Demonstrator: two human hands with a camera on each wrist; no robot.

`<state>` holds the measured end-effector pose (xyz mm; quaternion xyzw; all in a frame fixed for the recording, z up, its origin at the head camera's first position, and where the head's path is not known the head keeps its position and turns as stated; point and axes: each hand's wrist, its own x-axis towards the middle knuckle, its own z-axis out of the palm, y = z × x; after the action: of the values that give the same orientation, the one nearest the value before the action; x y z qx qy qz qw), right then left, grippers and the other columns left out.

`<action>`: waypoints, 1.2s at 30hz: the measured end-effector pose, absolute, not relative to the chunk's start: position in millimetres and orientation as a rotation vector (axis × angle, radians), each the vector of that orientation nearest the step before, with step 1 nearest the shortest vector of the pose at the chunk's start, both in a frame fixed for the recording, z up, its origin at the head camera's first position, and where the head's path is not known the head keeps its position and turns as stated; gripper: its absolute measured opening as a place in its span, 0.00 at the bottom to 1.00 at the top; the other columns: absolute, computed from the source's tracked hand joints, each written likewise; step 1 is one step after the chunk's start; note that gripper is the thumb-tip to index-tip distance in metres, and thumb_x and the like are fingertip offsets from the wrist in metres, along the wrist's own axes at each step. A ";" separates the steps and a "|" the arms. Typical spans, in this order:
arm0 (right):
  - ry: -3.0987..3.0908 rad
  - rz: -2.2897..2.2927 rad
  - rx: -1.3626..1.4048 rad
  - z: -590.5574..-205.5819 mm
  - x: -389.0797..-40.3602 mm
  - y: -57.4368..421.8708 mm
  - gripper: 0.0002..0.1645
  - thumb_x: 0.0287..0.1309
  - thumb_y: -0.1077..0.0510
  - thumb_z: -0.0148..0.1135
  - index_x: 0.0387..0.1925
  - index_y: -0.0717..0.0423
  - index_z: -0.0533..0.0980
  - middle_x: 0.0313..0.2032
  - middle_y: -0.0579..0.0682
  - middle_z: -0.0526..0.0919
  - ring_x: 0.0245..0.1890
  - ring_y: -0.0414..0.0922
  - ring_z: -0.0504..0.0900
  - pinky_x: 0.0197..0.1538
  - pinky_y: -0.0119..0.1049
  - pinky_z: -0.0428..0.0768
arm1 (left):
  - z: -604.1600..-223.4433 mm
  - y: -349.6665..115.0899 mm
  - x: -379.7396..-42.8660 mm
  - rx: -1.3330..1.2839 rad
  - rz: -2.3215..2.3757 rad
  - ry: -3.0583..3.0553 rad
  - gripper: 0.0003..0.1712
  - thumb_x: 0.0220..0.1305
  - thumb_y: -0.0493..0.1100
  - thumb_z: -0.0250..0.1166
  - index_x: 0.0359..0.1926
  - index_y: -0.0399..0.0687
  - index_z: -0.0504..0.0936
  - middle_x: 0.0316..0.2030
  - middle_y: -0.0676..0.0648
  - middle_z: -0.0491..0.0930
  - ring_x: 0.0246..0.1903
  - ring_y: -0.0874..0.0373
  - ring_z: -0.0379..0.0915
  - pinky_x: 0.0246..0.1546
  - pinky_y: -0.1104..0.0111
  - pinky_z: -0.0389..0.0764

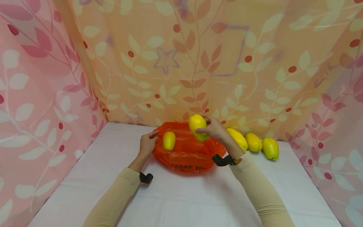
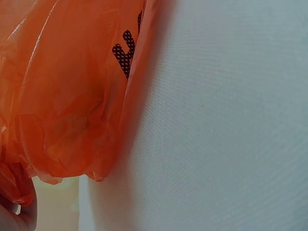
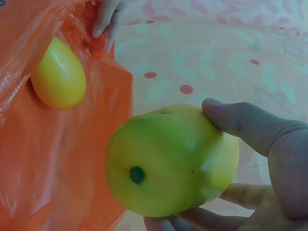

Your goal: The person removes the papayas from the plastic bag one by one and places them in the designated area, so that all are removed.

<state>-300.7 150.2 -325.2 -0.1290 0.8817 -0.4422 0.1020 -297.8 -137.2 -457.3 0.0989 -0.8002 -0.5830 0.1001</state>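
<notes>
A leaf-patterned orange curtain [image 1: 181, 69] and pink side curtains [image 1: 37, 101] border a white tabletop [image 1: 181, 201].

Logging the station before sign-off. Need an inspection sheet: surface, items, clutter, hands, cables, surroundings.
Surface: white, fine-textured tabletop, no spill seen.
Job's things: glossy orange plastic bag with black lettering, mouth spread; one smooth yellow oval fruit lies in it; a yellow-green oval fruit with a dark stem spot is held above; three yellow oval fruits sit in a row right of the bag, one partly behind the right forearm.
Clutter: nothing seen.
Hands: left hand pinches the bag's left edge; right hand grips the held fruit.
Cables: nothing seen.
Surroundings: peach leaf-print sheet behind, pink leaf-print sheets at both sides.
</notes>
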 end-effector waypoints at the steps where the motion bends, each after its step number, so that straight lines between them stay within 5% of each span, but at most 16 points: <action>1: 2.604 -1.306 -0.388 -325.4 -301.1 151.2 0.48 0.54 0.54 0.70 0.73 0.51 0.58 0.59 0.66 0.70 0.52 0.59 0.77 0.52 0.48 0.82 | -457.6 -137.3 -297.9 0.294 -1.723 -2.366 0.18 0.65 0.34 0.60 0.56 0.39 0.81 0.56 0.36 0.80 0.63 0.46 0.71 0.64 0.56 0.72; 36: 2.701 -1.204 -0.354 -324.3 -294.7 203.7 0.48 0.54 0.51 0.70 0.72 0.53 0.58 0.57 0.67 0.71 0.51 0.59 0.76 0.48 0.41 0.82 | -459.3 -140.7 -295.9 0.289 -1.747 -2.369 0.19 0.66 0.34 0.59 0.57 0.40 0.81 0.56 0.36 0.79 0.65 0.46 0.68 0.66 0.55 0.69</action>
<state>-294.7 203.7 -324.3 -0.1184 0.9039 -0.4029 0.0814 -295.9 -140.7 -459.3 0.0971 -0.7976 -0.5882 0.0916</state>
